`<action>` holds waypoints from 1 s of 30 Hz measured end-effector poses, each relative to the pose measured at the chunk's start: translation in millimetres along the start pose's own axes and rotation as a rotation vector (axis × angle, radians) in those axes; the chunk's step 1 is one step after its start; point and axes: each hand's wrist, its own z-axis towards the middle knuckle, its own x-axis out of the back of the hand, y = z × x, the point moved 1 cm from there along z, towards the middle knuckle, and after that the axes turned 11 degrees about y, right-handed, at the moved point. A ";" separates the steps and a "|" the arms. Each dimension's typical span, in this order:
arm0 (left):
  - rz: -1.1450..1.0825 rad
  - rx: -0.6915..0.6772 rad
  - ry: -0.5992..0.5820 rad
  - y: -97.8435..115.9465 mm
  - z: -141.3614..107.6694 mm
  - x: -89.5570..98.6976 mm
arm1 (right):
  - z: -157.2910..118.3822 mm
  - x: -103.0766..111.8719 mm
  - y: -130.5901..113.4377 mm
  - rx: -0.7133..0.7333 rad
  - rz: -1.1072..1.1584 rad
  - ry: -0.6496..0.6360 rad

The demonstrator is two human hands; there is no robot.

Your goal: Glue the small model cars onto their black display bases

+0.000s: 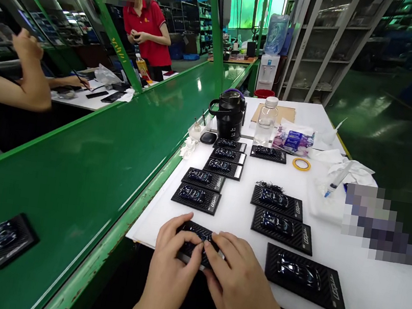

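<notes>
At the table's near edge, both hands are on a dark blue model car on a black carbon-patterned base (195,229). My left hand (174,253) grips its left side, with thumb and index finger pinched near the car. My right hand (237,267) holds the right side, its fingertips meeting the left ones over the car. Much of this car is hidden by my fingers. To the right of my right hand lies another model car on its base (299,271). Beyond my left hand sits one more mounted model car (192,194).
Several mounted model cars stand in two groups on the white table (229,204). Behind them are a black jug (230,117), a clear bottle (266,122), yellow tape (301,164) and a syringe (337,180). A green conveyor (84,167) runs left, carrying a model car (9,239). Two people work beyond it.
</notes>
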 end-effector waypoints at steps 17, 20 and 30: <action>-0.096 0.341 -0.090 -2.3 9.5 -2.2 | -2.6 0.6 1.7 0.118 -0.151 -0.081; -0.082 0.365 -0.101 -0.9 10.5 -2.0 | -0.2 1.9 3.0 0.154 -0.177 -0.152; -0.028 0.322 -0.196 4.1 26.6 4.6 | -2.6 4.1 9.0 0.188 -0.235 -0.186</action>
